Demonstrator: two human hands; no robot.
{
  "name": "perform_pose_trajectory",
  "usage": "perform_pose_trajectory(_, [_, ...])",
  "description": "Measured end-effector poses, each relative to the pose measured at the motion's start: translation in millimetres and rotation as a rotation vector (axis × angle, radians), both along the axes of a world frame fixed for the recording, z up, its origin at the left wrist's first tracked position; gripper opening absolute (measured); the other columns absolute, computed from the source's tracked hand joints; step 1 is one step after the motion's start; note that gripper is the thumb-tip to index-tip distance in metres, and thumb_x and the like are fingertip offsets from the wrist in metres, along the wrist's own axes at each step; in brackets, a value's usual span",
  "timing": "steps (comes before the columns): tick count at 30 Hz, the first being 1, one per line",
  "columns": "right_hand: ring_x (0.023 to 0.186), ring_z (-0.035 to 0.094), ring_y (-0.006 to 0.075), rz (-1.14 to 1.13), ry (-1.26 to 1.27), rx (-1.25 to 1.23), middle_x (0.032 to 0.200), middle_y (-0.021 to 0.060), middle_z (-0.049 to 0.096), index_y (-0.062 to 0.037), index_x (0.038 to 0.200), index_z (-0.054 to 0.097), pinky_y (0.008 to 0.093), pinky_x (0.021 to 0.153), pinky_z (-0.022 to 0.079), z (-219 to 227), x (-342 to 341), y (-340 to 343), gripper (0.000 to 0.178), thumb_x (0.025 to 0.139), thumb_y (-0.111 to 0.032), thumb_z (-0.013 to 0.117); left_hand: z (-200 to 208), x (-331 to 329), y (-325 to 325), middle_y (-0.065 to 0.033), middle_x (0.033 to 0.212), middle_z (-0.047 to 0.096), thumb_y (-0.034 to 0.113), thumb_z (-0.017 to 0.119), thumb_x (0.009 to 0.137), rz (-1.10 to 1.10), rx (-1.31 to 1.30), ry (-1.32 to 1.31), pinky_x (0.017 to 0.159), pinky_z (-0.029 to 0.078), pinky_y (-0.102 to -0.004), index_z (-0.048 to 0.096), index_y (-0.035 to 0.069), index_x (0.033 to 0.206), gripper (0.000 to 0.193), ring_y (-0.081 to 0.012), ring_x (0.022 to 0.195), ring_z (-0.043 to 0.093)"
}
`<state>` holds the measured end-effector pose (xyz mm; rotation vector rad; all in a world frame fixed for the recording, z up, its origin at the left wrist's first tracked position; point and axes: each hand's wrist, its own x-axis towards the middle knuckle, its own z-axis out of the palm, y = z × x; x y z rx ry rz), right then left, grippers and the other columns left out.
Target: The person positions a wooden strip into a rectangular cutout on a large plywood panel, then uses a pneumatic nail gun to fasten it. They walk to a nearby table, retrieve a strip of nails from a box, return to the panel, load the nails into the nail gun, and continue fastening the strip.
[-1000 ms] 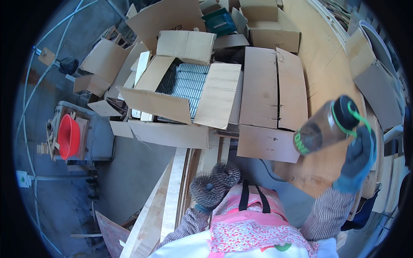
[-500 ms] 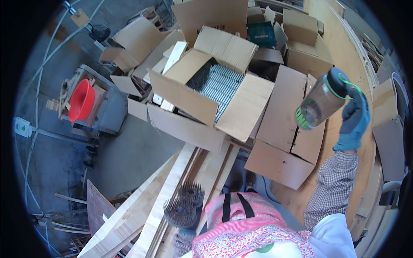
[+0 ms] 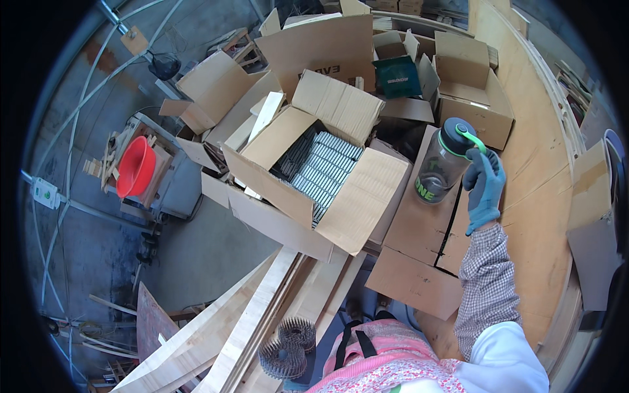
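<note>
My right hand [image 3: 483, 190], in a blue-grey work glove, is closed round the green loop on the lid of a clear water bottle [image 3: 438, 171]. The bottle leans slightly, over or on the flaps of a brown cardboard box [image 3: 414, 229]; whether it touches cannot be told. Low in the picture, my gloved left hand [image 3: 313, 364] carries two coils of nails [image 3: 283, 359], points outward. Those coils and my clothes hide most of its fingers. Ahead stands an open carton [image 3: 275, 190] packed with rows of grey metallic strips [image 3: 325, 165].
Long wooden boards [image 3: 226, 327] lie left of my body. A plywood panel [image 3: 534, 196] runs along the right. More open cartons [image 3: 468, 108] stand behind, one with a dark green packet [image 3: 397, 77]. A red basin [image 3: 136, 167] rests on a cluttered stand at left.
My right hand has brought the bottle leftward, from above the plywood side to the cardboard box. The nail coils in my left hand sit lower in the picture. The view has shifted slightly.
</note>
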<state>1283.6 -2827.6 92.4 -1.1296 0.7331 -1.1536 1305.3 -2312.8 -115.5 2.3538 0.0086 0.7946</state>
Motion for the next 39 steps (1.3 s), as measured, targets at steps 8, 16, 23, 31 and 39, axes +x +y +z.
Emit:
perform_pose_trajectory(8, [0.039,0.038,0.0058,0.071,0.130,-0.018,0.051,-0.0005,0.047,-0.0039,0.087,0.057,0.0197,0.037,0.024,-6.3,-19.7,8.2,0.016,0.081,-0.017,0.064,0.8,1.5,9.2,-0.0112,0.087,0.058,0.023,0.077,0.063,-0.083,0.008,-0.007,0.077,0.045,-0.0316,0.051,-0.004,0.104,0.056,-0.0211,0.082,0.056])
perform_pose_trajectory(16, [0.047,0.044,0.0056,-0.034,0.162,-0.023,0.060,0.0020,0.052,-0.0019,0.103,0.055,0.0187,0.039,0.029,-12.5,-38.8,17.1,0.026,0.080,-0.011,0.064,7.8,12.1,13.4,-0.0113,0.088,0.058,0.024,0.078,0.062,-0.166,0.003,-0.017,0.078,0.045,-0.0314,0.051,-0.005,0.106,0.059,-0.0213,0.083,0.056])
perform_pose_trajectory(23, [0.093,0.058,0.0215,-0.101,0.067,0.168,0.106,0.0148,0.056,-0.0028,0.121,0.044,0.0308,0.078,0.048,-84.6,-50.7,104.7,0.036,0.086,-0.008,0.049,12.7,16.9,18.7,-0.0113,0.088,0.058,0.024,0.079,0.061,-0.196,-0.014,-0.012,0.078,0.045,-0.0311,0.051,-0.005,0.107,0.061,-0.0215,0.083,0.057])
perform_pose_trajectory(31, [0.128,0.029,0.0326,-0.090,0.994,-0.514,0.136,0.0204,0.031,0.0028,0.130,0.034,0.0376,0.105,0.025,-173.1,-81.7,133.8,0.050,0.084,-0.008,0.050,30.7,24.0,9.1,-0.0136,0.084,0.060,0.030,0.080,0.059,-0.267,0.076,-0.015,0.070,0.048,-0.0336,0.053,-0.006,0.102,0.063,-0.0246,0.076,0.058])
perform_pose_trajectory(39, [0.120,0.039,0.0301,-0.508,1.134,-0.697,0.127,0.0158,0.043,-0.0013,0.123,0.045,0.0378,0.101,0.030,-127.1,-126.2,89.5,0.041,0.082,-0.005,0.048,13.3,31.2,19.8,-0.0141,0.085,0.060,0.025,0.078,0.060,-0.191,0.097,-0.025,0.068,0.049,-0.0347,0.055,-0.005,0.098,0.053,-0.0233,0.075,0.059])
